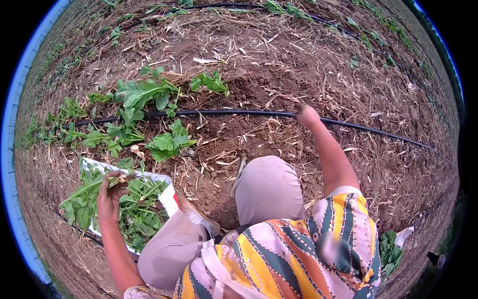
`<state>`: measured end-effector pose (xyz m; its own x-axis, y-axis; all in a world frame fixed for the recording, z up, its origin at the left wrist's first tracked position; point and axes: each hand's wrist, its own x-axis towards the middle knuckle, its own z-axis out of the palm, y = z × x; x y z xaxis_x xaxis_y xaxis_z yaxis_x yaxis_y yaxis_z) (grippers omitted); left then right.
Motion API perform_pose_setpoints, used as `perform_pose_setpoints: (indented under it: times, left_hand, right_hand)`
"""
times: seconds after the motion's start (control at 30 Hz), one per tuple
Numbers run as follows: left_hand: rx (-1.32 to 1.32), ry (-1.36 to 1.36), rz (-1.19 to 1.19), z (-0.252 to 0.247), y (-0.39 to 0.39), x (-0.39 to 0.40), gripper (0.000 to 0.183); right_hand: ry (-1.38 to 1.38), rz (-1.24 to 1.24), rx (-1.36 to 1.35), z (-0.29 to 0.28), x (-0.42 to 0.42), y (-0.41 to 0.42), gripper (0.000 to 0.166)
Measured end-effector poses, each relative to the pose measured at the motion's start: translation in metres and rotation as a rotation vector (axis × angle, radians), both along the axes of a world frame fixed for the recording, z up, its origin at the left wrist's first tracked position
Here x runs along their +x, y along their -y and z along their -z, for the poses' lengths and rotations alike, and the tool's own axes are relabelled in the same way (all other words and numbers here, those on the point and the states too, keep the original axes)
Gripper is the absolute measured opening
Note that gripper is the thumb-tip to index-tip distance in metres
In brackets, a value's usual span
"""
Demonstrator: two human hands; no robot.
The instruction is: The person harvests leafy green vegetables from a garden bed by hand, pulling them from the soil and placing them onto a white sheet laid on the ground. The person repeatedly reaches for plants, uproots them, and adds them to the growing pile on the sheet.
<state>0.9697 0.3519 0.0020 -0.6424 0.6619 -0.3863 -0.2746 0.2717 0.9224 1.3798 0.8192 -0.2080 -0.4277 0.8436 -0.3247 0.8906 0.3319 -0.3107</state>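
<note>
My left hand (111, 196) holds an uprooted leafy plant (87, 191) by the base of its stems, the root end (123, 178) pointing right. Under it is a white container (168, 200) with a red patch, filled with loose leafy greens (140, 222). My right hand (308, 116) reaches forward to the black irrigation hose (239, 112) and looks to be at or on it. Its fingertips are dark and partly hidden, so whether they grip anything is unclear. Bare, disturbed soil (246, 91) lies left of that hand.
Leafy plants (142, 95) grow along the hose to the left, with one clump (170, 142) nearer me. Dry straw mulch (224, 48) covers the ground. Another hose (231, 5) crosses the far row. More picked greens (390, 252) lie behind me at right, beside something white (404, 236).
</note>
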Motion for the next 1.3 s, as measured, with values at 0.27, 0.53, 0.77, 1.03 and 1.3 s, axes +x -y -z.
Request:
perform_pose_setpoints:
  times: [0.27, 0.53, 0.77, 1.03, 1.3]
  left_hand:
    - [-0.086, -0.11, -0.007, 0.086, -0.29, 0.034, 0.026]
    - [0.02, 0.311, 0.096, 0.198, -0.441, 0.104, 0.034]
    - [-0.038, 0.558, 0.1, 0.259, -0.51, 0.181, 0.036]
    - [-0.354, 0.515, 0.237, 0.342, -0.535, 0.244, 0.045]
    - [-0.464, 0.474, 0.326, 0.383, -0.539, 0.243, 0.045]
  right_hand:
    - [0.241, -0.324, -0.099, 0.066, -0.03, -0.064, 0.06]
    - [0.376, -0.392, -0.256, 0.101, -0.06, -0.14, 0.07]
    - [0.147, -0.269, -0.39, 0.115, -0.047, -0.154, 0.067]
    - [-0.276, 0.109, -0.203, 0.094, -0.005, -0.096, 0.066]
    - [0.014, 0.075, -0.237, 0.14, -0.024, -0.139, 0.049]
